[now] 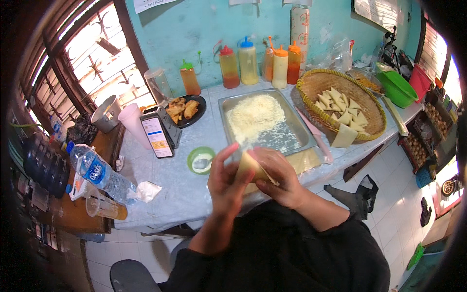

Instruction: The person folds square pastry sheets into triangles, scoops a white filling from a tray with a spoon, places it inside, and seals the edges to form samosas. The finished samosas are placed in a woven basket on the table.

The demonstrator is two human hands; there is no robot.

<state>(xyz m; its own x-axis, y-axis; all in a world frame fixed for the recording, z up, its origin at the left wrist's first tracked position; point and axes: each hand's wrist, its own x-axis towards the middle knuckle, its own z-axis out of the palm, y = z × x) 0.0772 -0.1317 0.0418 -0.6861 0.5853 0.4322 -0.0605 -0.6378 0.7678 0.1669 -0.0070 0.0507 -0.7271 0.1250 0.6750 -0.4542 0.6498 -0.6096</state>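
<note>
Pastry wrapper (251,168): thin pale sheet, half-folded, held above worktop (194,190) edge. Left hand (224,181) and right hand (277,177) both closed on it, fingertips pinching edges. Likely soft, light, tear-prone; grip at folded edge. Steel tray (292,114) of shredded cheese behind. Squeeze bottles (248,61), red, yellow, orange, along turquoise wall. Blue-labelled water bottle (99,175) far left.

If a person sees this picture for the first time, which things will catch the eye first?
Both hands, left hand and right hand, hold a pale folded wrapper in the middle. Behind them a metal tray of shredded cheese lies on the table. To the right, a woven basket holds folded triangles.
</note>
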